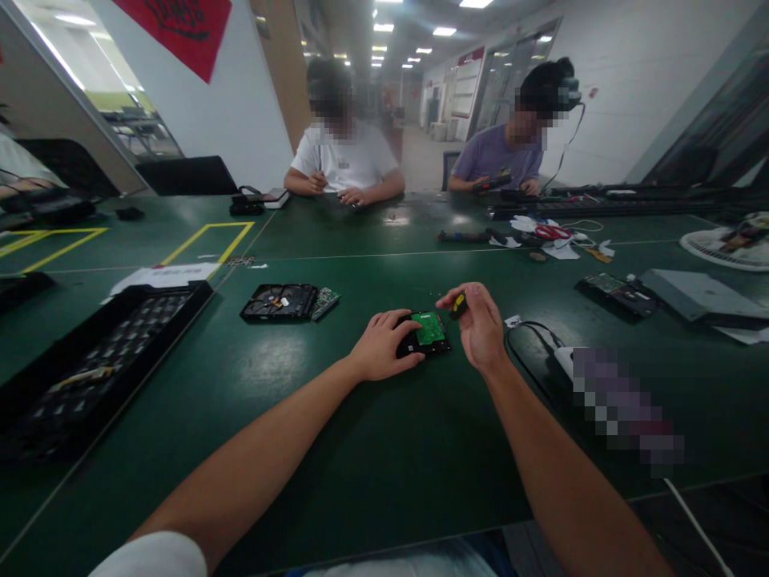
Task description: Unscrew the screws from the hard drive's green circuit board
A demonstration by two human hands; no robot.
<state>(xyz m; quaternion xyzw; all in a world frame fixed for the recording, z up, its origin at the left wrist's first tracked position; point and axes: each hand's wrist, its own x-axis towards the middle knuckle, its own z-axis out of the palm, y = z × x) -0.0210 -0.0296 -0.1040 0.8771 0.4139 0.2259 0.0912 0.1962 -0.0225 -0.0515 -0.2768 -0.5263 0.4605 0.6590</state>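
A hard drive (412,343) with a green circuit board (429,327) facing up lies on the green table in front of me. My left hand (388,344) grips it from the left, thumb along the near edge and fingers over the far side and the board. Just right of the drive, my right hand (481,324) is raised slightly and closed around a screwdriver (459,305) with a black and yellow handle. The screwdriver's shaft and tip cannot be made out.
Left of the drive lie another hard drive (279,303) and a loose circuit board (325,304). A long black tray (114,361) stands at the left. At right are a cable (529,328), a drive (618,295) and a grey box (702,296). Two people sit across the table.
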